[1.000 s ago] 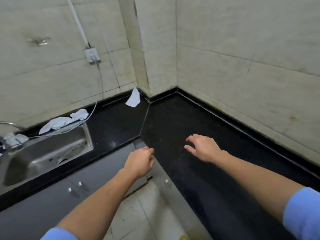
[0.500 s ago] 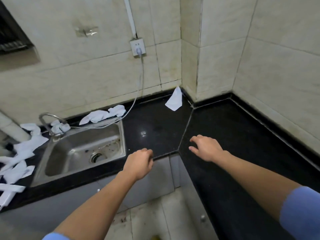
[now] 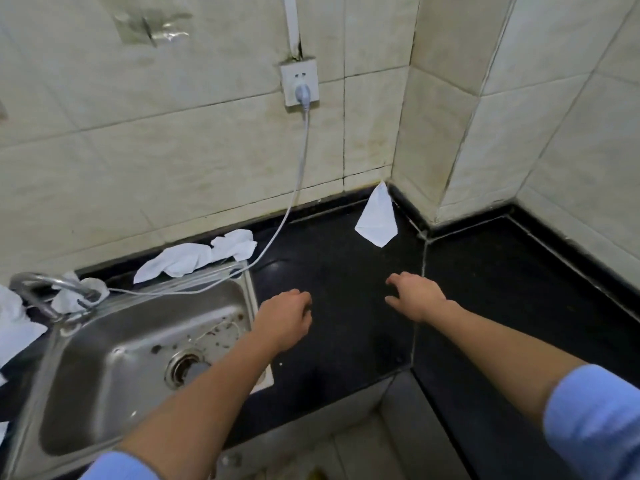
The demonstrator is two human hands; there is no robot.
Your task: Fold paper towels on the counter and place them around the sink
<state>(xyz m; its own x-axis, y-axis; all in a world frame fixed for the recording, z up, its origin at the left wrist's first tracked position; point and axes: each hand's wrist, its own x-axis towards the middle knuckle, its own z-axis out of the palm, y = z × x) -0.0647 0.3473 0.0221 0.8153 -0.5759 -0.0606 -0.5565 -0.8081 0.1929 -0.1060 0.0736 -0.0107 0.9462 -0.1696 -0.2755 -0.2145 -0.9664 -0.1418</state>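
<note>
Kitchen corner from above: left grip (image 3: 284, 320) and right grip (image 3: 414, 296) low over the black counter (image 3: 346, 265) at centre frame, both bare and empty. Left with fingers loosely curled under, right with fingers spread and slightly bent. Contact with the stone impossible to judge.

Folded paper towel (image 3: 376, 220), a white pointed shape, propped in the wall corner at upper centre, well apart from both. Crumpled paper towels (image 3: 194, 258) along the back edge of the steel sink (image 3: 104, 393), left of centre. More white paper (image 3: 14, 323) at the far left edge, beside the tap (image 3: 52, 289). Grey cord (image 3: 298, 188) hanging from the wall socket (image 3: 299, 83) and trailing across the sink's back rim, just beside the crumpled pile.

Likely handling: feather-light, limp, easy to tear, apt to cling and weaken if wet near the basin, with no stiffness except along a crease. Probably best taken by a light pinch at a corner or folded edge, then flattened on dry counter with open fingers.

No brand, label or legible writing anywhere in view.
</note>
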